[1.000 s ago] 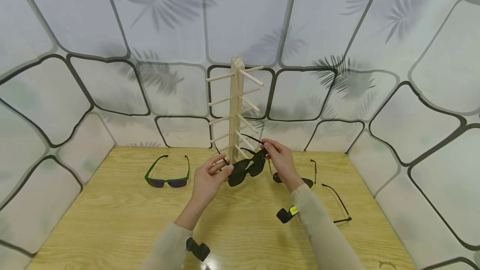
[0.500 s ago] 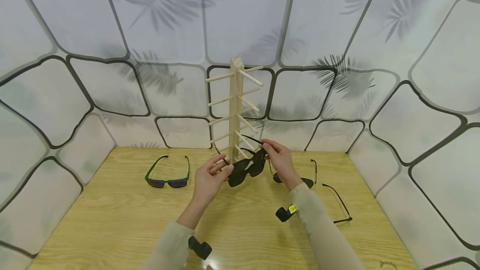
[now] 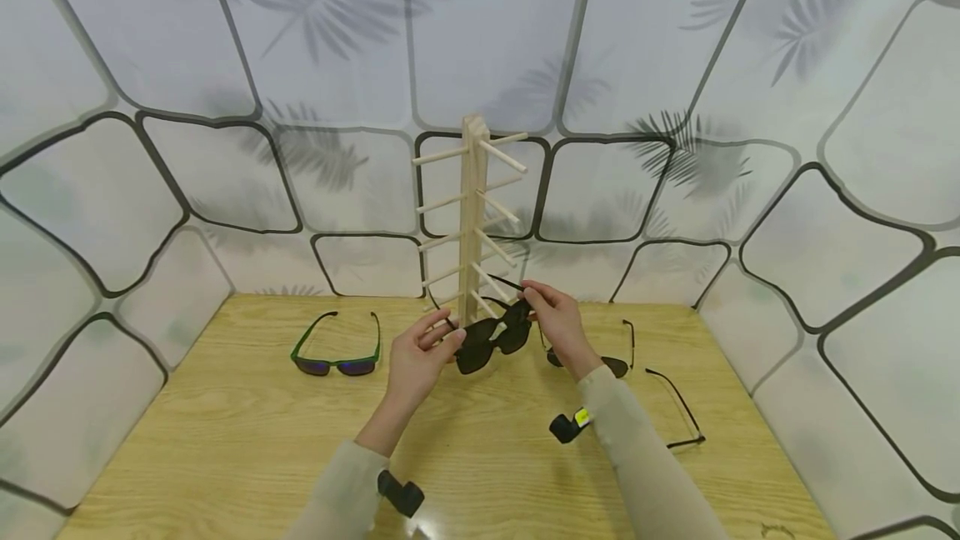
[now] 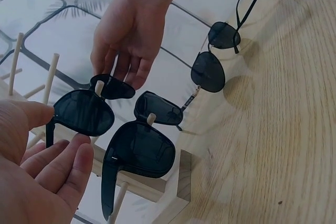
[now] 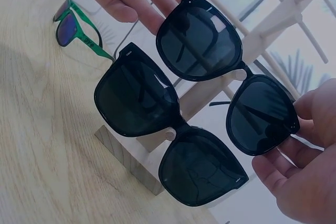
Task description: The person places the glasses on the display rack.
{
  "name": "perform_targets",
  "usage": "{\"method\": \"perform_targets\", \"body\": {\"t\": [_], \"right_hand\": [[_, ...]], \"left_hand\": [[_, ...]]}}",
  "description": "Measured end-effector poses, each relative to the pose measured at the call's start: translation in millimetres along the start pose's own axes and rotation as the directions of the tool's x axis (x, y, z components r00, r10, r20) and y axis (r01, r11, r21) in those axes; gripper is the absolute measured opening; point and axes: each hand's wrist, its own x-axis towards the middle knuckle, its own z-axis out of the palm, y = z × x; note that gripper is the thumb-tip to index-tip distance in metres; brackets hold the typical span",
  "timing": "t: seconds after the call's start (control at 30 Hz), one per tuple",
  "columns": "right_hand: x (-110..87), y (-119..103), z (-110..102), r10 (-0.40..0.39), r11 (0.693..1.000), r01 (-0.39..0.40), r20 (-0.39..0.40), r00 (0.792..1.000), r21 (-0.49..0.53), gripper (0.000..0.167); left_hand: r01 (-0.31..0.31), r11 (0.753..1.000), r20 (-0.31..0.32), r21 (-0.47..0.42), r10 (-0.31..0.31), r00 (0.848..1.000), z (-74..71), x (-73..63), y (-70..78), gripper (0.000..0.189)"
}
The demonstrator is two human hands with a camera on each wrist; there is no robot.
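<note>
Both hands hold a pair of black sunglasses [image 5: 199, 35] by its two ends, in front of a wooden peg stand [image 3: 472, 182]. My left hand [image 3: 416, 357] pinches one frame corner with the thumb in front. At the opposite corner, the fingers of my right hand [image 3: 558, 323] grip the frame. A peg end [image 5: 239, 74] shows at the bridge of this pair. Just below hangs a second pair of black sunglasses [image 5: 136, 93], its bridge on the lowest front peg. Higher pegs carry nothing.
Green-framed sunglasses [image 3: 333, 366] lie on the wooden table [image 3: 225, 440] at left. Behind my right hand lie dark-lensed sunglasses [image 4: 207, 72]. Thin black-framed glasses [image 3: 686, 407] are farther right, partly hidden by the sleeve. A patterned backdrop [image 3: 495, 40] stands close behind the stand.
Very little differs. The right end of the held sunglasses has dipped slightly, its temple tip a bit lower beside the stand. Both hands keep their hold.
</note>
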Motion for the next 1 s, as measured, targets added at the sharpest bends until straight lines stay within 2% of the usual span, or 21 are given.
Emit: {"method": "perform_targets", "body": {"t": [0.57, 1.0], "right_hand": [[-0.9, -0.1, 0.3, -0.007, 1.000, 0.007, 0.008, 1.000, 0.005, 0.042], [-5.0, -2.9, -1.8, -0.002, 1.000, 0.001, -0.020, 1.000, -0.029, 0.042]], "left_hand": [[0.039, 0.999, -0.007, 0.007, -0.039, 0.999, -1.4, 1.9, 0.0, 0.048], [0.003, 0.999, -0.014, 0.050, -0.002, 1.000, -2.4, -1.5, -1.1, 0.050]]}}
